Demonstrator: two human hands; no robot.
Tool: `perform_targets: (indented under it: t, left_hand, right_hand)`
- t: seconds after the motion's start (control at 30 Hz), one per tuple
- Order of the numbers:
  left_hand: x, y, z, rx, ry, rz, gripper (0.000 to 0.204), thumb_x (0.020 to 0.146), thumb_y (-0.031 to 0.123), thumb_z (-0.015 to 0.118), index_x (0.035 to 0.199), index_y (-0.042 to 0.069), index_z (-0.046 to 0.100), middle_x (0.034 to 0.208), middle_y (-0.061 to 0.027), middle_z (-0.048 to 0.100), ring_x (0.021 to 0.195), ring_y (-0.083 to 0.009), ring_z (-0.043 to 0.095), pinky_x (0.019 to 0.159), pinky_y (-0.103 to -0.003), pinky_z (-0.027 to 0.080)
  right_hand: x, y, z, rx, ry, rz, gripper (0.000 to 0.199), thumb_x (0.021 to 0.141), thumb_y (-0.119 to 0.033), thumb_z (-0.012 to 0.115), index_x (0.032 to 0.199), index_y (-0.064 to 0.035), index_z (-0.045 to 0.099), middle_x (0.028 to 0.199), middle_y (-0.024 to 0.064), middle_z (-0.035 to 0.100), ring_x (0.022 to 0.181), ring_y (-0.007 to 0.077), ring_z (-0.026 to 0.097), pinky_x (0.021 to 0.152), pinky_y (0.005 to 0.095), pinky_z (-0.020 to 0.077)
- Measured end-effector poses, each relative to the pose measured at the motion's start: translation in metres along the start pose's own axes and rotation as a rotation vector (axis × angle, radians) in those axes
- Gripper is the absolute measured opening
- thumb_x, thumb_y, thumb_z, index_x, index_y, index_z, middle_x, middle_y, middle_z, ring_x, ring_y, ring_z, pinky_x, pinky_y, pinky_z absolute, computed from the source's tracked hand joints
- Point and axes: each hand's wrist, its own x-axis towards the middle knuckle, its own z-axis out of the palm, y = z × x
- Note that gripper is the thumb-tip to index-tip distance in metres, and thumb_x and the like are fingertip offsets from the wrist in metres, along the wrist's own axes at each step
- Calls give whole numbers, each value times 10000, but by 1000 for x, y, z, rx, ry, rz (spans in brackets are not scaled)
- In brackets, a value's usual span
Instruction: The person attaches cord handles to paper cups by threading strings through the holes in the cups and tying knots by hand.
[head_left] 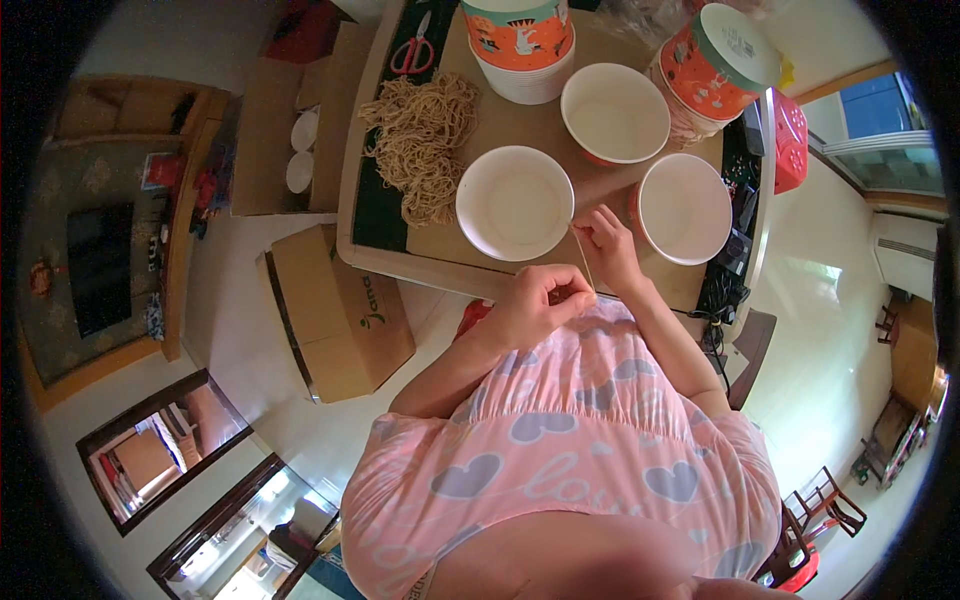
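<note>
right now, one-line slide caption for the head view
Both hands pull a tan string taut beside three open paper bowls.

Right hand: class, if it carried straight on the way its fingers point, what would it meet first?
Probably the near white bowl: the right hand, pinching a thin string, points up-left at its rim, though depth is unclear.

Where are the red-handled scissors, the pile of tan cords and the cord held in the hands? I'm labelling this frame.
red-handled scissors [412, 52]: head view, on the handles.
pile of tan cords [422, 140]: head view, middle of the heap.
held cord [583, 258]: head view, mid-strand between both hands.
</note>
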Motion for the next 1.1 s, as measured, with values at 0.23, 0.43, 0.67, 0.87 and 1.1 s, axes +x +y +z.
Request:
perform_targets:
  t: [0.23,0.43,0.67,0.87,1.1]
  left_hand:
    - [17,2,-4,-381,84,16,108,898,108,573,879,14,622,747,-29,620,509,-17,436,422,-153,305]
    - [6,28,-62,-605,357,150,125,907,142,552,859,31,582,794,-56,613,519,-50,466,418,-165,306]
    - [-10,16,-96,-809,341,118,116,918,143,526,953,41,568,766,-42,577,570,-89,491,461,-204,337]
    - [-10,-30,-94,-1020,364,74,99,910,114,529,980,61,574,760,-28,565,605,-105,492,485,-207,353]
    - [4,-32,-74,-1060,353,240,100,929,105,502,987,59,570,784,-37,575,672,-119,522,572,-233,406]
  right_hand:
    - [4,-9,9,135,-11,342,259,800,-90,637,978,-20,462,720,149,543,619,300,563,548,366,455]
    - [44,-19,10,-78,-42,331,198,805,-118,597,946,-43,480,742,155,579,662,338,590,586,414,469]
    - [148,-11,20,-437,-190,-44,55,812,-99,565,845,-60,587,895,98,587,800,310,587,655,406,474]
    - [138,-44,28,-233,-248,-65,183,840,-94,554,1017,-80,599,800,78,570,713,203,581,638,330,464]
    - [35,-85,0,772,-774,588,489,900,-123,568,1330,-76,339,675,15,589,592,91,563,549,227,450]
